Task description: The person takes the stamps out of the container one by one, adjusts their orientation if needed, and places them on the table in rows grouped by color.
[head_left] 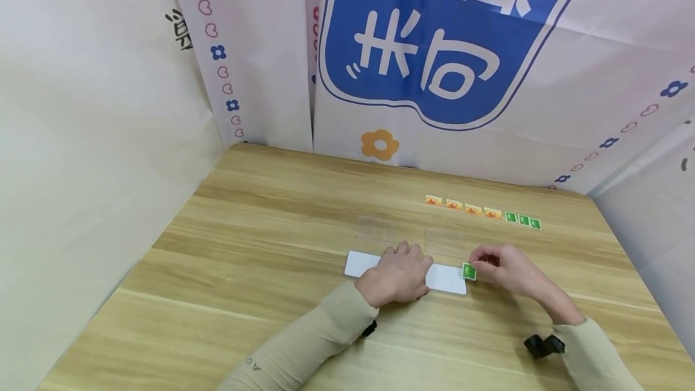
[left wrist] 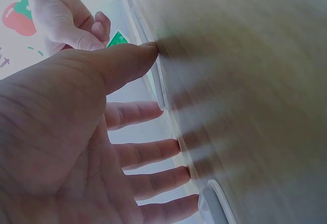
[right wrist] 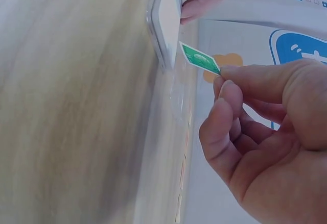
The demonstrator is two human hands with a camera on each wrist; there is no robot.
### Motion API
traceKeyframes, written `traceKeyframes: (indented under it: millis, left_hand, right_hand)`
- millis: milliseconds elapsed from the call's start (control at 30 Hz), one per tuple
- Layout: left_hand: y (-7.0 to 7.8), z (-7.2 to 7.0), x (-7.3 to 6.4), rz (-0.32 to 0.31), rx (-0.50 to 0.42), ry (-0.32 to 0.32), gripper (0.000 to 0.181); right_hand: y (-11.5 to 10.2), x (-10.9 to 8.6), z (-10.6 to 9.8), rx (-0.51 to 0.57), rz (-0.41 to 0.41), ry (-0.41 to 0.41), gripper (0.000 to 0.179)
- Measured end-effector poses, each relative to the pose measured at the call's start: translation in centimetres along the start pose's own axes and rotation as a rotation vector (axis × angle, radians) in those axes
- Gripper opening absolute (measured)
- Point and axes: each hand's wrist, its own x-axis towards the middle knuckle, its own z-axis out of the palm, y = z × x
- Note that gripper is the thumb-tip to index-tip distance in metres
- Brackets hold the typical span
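Observation:
My right hand (head_left: 507,269) pinches a small green sticker (head_left: 469,271) with a white border between thumb and index finger. In the head view the sticker overlaps the right end of a white slab (head_left: 446,279); in the right wrist view it tilts out from the fingertips beside the slab's edge. My left hand (head_left: 399,273) reaches across the slab's left part and the right part of a second white slab (head_left: 361,263). Its fingers (left wrist: 148,152) are spread and fairly straight, with the tips down at the slabs and wooden tabletop. The palm hides where the slabs adjoin.
Behind the slabs lie two clear rectangular sheets (head_left: 376,229). Farther back on the table (head_left: 271,210), a row holds several orange stickers (head_left: 454,204) and three green ones (head_left: 523,220). A printed cloth (head_left: 347,119) hangs along the table's far edge.

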Motion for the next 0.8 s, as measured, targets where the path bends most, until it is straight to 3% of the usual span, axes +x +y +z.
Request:
traceKeyframes:
  millis: [233, 400, 800]
  left_hand:
    - [0.0, 0.1, 0.0, 0.001, 0.006, -0.001, 0.04]
    - [0.0, 0.1, 0.1, 0.001, 0.002, -0.014, 0.04]
    - [0.1, 0.1, 0.2, -0.009, 0.001, -0.025, 0.041]
  right_hand:
    - [0.5, -0.1, -0.4, -0.043, -0.039, 0.034, 0.006]
    - [0.7, -0.3, -1.0, 0.0, -0.057, 0.032, 0.006]
    - [1.6, -0.5, -2.3, 0.07, -0.007, 0.038, 0.014]
